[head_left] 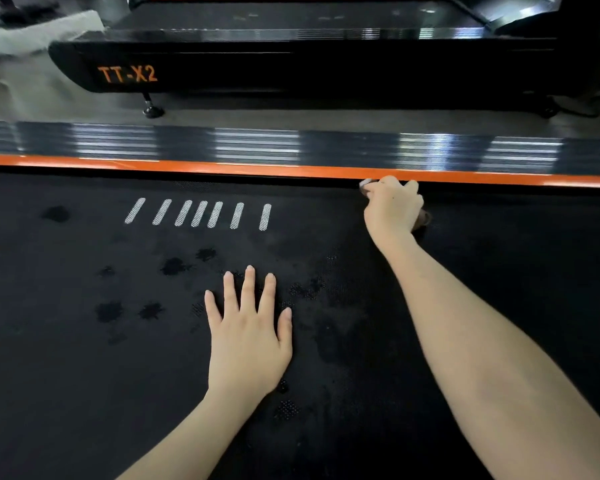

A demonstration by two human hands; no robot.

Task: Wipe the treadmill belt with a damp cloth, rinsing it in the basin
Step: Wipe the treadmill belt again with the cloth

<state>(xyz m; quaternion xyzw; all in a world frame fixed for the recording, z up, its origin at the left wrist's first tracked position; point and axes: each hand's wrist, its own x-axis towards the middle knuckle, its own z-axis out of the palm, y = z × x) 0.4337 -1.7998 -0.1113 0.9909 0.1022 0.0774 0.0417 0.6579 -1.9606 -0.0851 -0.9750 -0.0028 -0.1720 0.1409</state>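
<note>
The black treadmill belt [84,358] fills the lower part of the head view, with dark wet spots and several white stripes [201,213] printed on it. My left hand [248,336] lies flat on the belt, fingers spread, holding nothing. My right hand [392,206] is stretched to the belt's far edge, just under the orange trim [222,168], and is closed on a small cloth [424,218]; only bits of the cloth show at the fingertips and under the palm. No basin is in view.
Beyond the orange trim runs a ribbed grey side rail [257,147], then a strip of floor. A second black treadmill marked TT-X2 [129,75] stands behind it on a small foot [152,110]. Something pale [32,32] lies at the top left.
</note>
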